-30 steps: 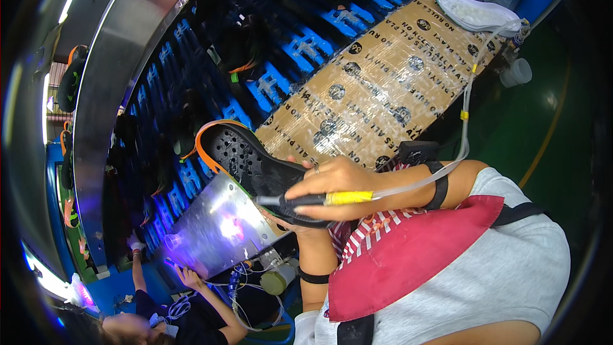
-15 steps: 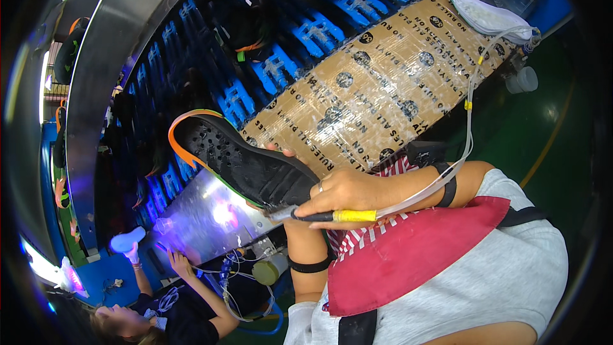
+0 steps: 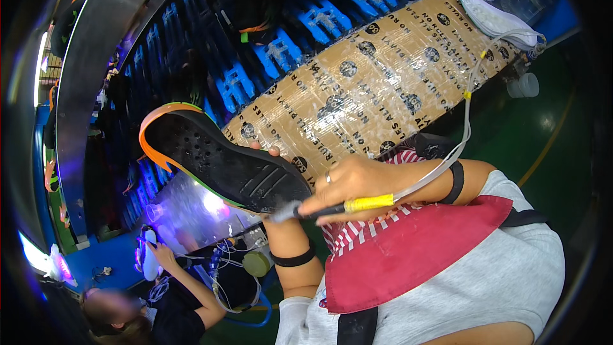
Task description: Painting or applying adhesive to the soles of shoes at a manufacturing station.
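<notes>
A black shoe (image 3: 217, 153) with an orange and green edge is tilted with its dark underside toward me. Behind it my left hand (image 3: 265, 149) is closed around its far edge; only some fingertips show. My right hand (image 3: 351, 185) grips a brush (image 3: 370, 203) with a yellow band and a dark handle. Its blurred bristles are at the shoe's near end, by the lower edge; whether they touch it I cannot tell. A clear tube (image 3: 468, 121) runs from the brush handle over my right forearm.
Tape-covered cardboard (image 3: 383, 83) lies beyond my hands, with a white sole-shaped piece (image 3: 498, 22) at its far right end. Blue racks (image 3: 325, 19) line the back. At lower left, a co-worker's hand (image 3: 163, 255) holds a sole (image 3: 150, 259) beside a lit metal surface.
The shoe has shifted left with my left hand, its wide end swinging toward the rack. My right hand and the brush have moved slightly right. The co-worker's hands and sole have changed position.
</notes>
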A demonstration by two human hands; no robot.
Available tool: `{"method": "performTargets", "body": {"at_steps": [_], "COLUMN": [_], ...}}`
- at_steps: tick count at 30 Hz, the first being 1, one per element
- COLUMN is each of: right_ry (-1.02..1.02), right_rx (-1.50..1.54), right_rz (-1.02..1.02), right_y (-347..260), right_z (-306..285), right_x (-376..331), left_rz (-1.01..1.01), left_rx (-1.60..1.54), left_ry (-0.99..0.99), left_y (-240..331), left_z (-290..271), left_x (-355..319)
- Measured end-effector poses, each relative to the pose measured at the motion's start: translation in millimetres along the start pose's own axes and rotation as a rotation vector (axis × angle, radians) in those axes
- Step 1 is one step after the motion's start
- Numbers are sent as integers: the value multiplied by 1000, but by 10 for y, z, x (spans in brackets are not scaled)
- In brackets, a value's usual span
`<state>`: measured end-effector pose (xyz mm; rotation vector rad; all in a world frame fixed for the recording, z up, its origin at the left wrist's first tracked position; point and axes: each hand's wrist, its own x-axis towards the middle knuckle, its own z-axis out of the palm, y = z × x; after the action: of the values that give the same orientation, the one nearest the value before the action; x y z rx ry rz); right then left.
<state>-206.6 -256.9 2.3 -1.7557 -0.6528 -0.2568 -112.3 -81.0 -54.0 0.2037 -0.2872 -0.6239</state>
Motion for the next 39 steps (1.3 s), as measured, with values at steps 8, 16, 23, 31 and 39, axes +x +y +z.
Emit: {"method": "performTargets", "body": {"at_steps": [8,16,23,31,39], "right_ry": [-165,-307,-272,-263,-378], "right_rx": [130,-105,-213,-184,-168], "right_rz": [-100,-7,-47,-65,-67], "right_y": [-8,60,123,76,62], "right_z": [7,-36,-24,-57,-89], "right_x": [-4,-46,-104,-78,-64], "left_rz": [-58,-171,-370,-626,-791], "left_rx": [117,323,528,436,722], "left_ry": [-70,61,159,270,231], "left_y": [95,165,259,325,357], "left_z": [23,193,191,214,370], "left_x": [-16,70,121,245,368]}}
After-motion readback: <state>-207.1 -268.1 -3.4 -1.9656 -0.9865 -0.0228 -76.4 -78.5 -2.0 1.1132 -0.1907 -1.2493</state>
